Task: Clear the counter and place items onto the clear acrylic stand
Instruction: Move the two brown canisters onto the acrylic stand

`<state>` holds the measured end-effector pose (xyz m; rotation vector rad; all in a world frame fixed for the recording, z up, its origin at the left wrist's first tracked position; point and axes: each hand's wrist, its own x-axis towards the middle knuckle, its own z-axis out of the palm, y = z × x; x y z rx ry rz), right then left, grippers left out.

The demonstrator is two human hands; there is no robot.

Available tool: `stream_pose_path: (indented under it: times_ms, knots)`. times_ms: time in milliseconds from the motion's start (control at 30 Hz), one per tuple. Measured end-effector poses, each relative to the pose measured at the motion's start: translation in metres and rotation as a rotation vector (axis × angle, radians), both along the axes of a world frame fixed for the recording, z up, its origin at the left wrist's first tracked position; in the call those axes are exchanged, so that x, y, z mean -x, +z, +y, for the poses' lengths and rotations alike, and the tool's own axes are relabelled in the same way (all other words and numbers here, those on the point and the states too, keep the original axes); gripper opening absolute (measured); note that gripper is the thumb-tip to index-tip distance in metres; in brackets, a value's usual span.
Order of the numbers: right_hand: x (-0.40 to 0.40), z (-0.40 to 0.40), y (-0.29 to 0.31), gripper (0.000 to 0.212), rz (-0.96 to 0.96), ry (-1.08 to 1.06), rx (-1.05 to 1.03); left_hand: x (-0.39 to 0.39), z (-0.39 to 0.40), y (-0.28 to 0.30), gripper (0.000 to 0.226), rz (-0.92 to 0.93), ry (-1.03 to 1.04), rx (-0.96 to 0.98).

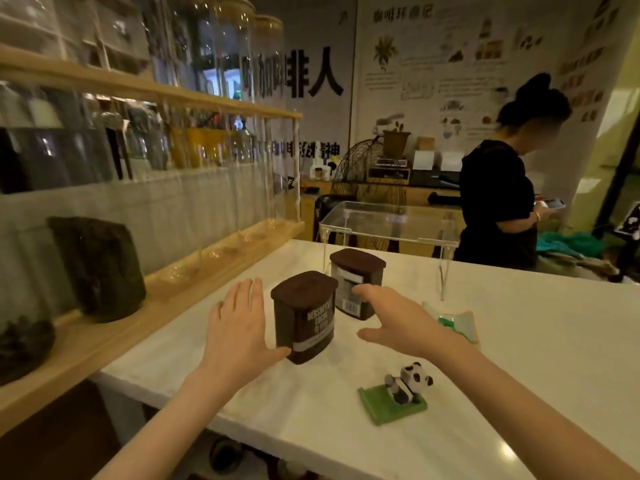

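Two brown cocoa tins stand on the white counter (519, 341). The near cocoa tin (304, 317) sits between my hands. My left hand (239, 327) is open at its left side, thumb touching its lower edge. My right hand (398, 320) is open to its right, fingers apart, fingertips near the far cocoa tin (360, 282). The clear acrylic stand (388, 223) rises at the counter's far edge, its top bare; the far tin stands partly under it. A panda figure on a green base (401, 389) sits near the front edge.
A green-and-white packet (457, 322) lies right of my right hand. A wooden rack (194, 268) with glass tubes and dark jars runs along the left. A person in black (498, 202) stands beyond the counter holding a phone.
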<state>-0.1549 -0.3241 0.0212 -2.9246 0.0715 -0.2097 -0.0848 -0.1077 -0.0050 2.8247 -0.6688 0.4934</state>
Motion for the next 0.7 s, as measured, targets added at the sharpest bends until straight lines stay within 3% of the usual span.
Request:
stream_pose_path:
  times_ms: [133, 233, 300, 400, 567, 700]
  knots:
    - [-0.039, -0.004, -0.013, 0.085, 0.139, 0.044, -0.252, -0.022, 0.001, -0.014, 0.122, 0.245, -0.056, -0.005]
    - [-0.059, -0.01, -0.018, 0.087, 0.257, 0.088, -0.477, -0.033, -0.005, -0.018, 0.117, 0.535, -0.151, 0.254]
    - [-0.068, -0.011, -0.019, 0.086, 0.297, 0.136, -0.589, -0.038, -0.011, -0.022, 0.1, 0.634, -0.202, 0.423]
    - [-0.076, -0.007, -0.021, 0.077, 0.297, 0.182, -0.675, -0.041, -0.016, -0.026, 0.079, 0.647, -0.257, 0.541]
    - [-0.079, -0.002, -0.017, 0.065, 0.271, 0.199, -0.709, -0.046, -0.018, -0.027, 0.075, 0.622, -0.268, 0.607]
    - [-0.081, -0.001, -0.015, 0.069, 0.23, 0.203, -0.706, -0.056, -0.016, -0.022, 0.068, 0.69, -0.293, 0.606]
